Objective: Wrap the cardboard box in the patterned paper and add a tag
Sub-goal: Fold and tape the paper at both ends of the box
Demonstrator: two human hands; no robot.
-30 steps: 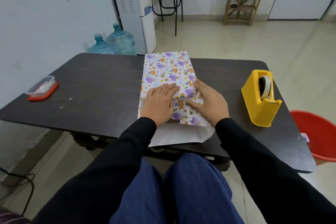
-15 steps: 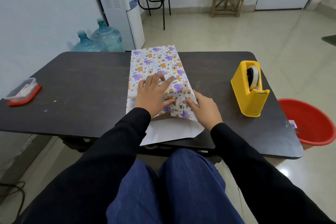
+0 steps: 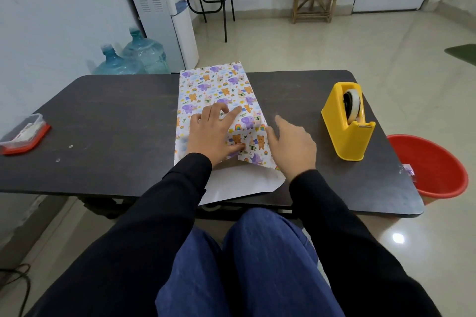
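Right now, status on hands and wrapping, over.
Left hand flat on paper, pressing the fold. Right hand open at paper's right edge. Tape dispenser to the right, path clear.

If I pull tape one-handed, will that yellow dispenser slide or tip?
Probably stays put: the yellow dispenser looks blocky with a broad flat base on the table. It stands tall, though, so a sideways tug might tip it; pull along its length.
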